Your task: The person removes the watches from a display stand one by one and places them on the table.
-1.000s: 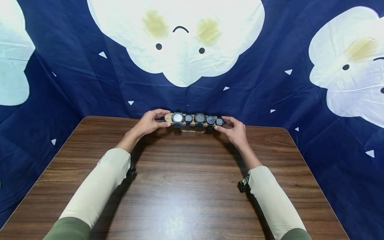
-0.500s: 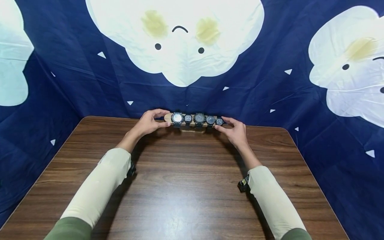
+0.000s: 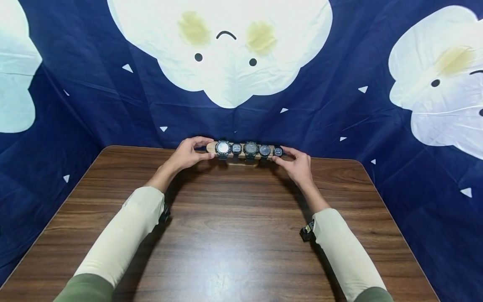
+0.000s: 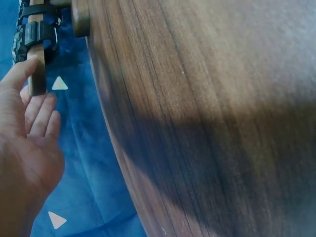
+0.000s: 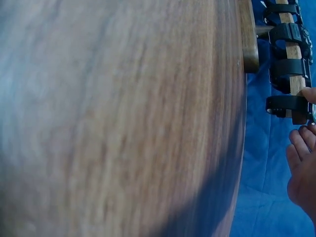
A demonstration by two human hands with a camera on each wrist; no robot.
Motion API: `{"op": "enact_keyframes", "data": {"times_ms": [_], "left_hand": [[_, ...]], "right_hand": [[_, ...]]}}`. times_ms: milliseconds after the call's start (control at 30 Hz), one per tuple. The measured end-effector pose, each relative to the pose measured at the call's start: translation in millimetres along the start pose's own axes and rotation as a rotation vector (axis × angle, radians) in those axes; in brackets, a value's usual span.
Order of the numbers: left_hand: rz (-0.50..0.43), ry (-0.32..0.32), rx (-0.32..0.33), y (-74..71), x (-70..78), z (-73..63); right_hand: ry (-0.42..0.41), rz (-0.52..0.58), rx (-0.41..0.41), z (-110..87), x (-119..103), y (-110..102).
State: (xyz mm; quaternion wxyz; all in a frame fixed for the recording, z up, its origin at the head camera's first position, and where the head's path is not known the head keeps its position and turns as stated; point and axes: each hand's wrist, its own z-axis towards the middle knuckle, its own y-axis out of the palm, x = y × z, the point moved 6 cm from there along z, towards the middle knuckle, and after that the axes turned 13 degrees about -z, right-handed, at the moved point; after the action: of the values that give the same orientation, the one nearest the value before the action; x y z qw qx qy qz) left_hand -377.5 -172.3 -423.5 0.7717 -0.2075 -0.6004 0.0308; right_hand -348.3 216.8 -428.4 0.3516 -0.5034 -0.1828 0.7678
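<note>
Currently left grip (image 3: 187, 154) is pinching wooden bar (image 3: 211, 148) by bare end, right grip (image 3: 299, 166) is pinching end watch (image 3: 278, 151), four more watches (image 3: 250, 149) are lining bar, bench (image 3: 237, 209) edge nearby.

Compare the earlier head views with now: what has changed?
The small black watch at the right end slid slightly right along the light-brown wooden bar, with the right hand. The left hand, the bar and the four other black-strapped watches look unchanged; nothing was visibly let go.
</note>
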Motion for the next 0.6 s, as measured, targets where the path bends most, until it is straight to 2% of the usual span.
{"op": "enact_keyframes", "data": {"times_ms": [200, 600], "left_hand": [[0.006, 0.001, 0.005, -1.3, 0.7, 0.1], [0.031, 0.005, -0.001, 0.0, 2.2, -0.5]], "right_hand": [[0.004, -0.016, 0.015, 0.4, 2, -6], [0.063, -0.073, 0.014, -4.5, 13, -18]]}}
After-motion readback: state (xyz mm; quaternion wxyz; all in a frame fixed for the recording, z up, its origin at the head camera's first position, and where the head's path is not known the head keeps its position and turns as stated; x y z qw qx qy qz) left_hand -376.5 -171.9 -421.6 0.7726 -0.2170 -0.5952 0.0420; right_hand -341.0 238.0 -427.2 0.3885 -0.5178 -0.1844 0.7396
